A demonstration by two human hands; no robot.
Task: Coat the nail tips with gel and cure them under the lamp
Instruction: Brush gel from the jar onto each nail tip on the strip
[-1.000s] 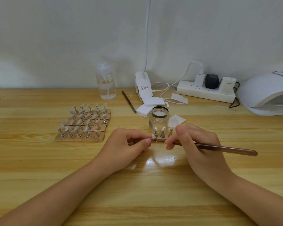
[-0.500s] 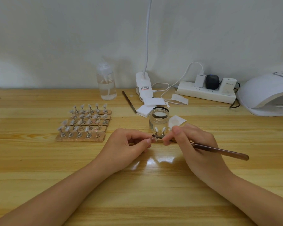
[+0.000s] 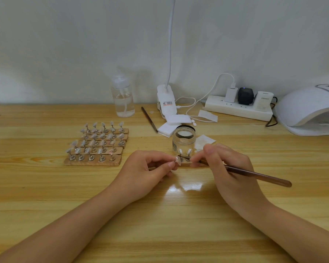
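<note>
Left hand [image 3: 150, 168] pinches a nail tip [image 3: 177, 160] just in front of the jar [image 3: 183, 138]. Right hand [image 3: 226, 166] grips the brush [image 3: 254, 174], bristles meeting the tip. Advise thin, steady strokes. Lamp [image 3: 310, 111] sits far right of the jar.

Table [image 3: 46, 196]: light wood, striped grain
Brush [image 3: 258, 175]: dark brown
Curing lamp [image 3: 308, 109]: white
Jar [image 3: 183, 138]: clear glass
Power strip [image 3: 237, 111]: white
</note>
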